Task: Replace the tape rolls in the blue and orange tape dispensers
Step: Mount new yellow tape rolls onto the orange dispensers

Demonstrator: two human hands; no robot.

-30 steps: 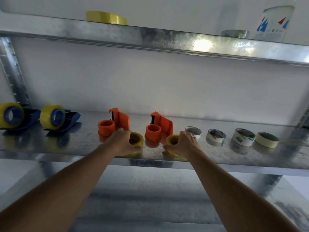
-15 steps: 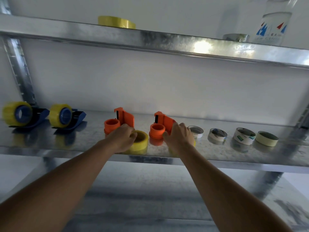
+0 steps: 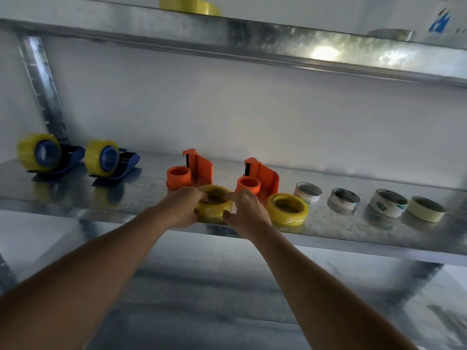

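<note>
Two orange tape dispensers stand empty on the metal shelf (image 3: pixel 75 205): the left one (image 3: pixel 192 173) and the right one (image 3: pixel 260 180). A yellow tape roll (image 3: pixel 214 200) lies flat in front of the left orange dispenser; my left hand (image 3: pixel 182 208) grips its left side. My right hand (image 3: pixel 245 210) touches its right side with fingers spread. A second yellow roll (image 3: pixel 288 209) lies free to the right. Two blue dispensers (image 3: pixel 48 157) (image 3: pixel 111 160) at the left each carry a yellow roll.
Several used white and cream tape rolls (image 3: pixel 343 200) lie in a row along the shelf's right part. An upper shelf (image 3: pixel 252 41) holds another yellow roll (image 3: pixel 189 3) and a white container (image 3: pixel 447 18). A lower shelf lies beneath my arms.
My right hand let go of the right yellow roll and moved left onto the roll under my left hand. The camera view shifted slightly.
</note>
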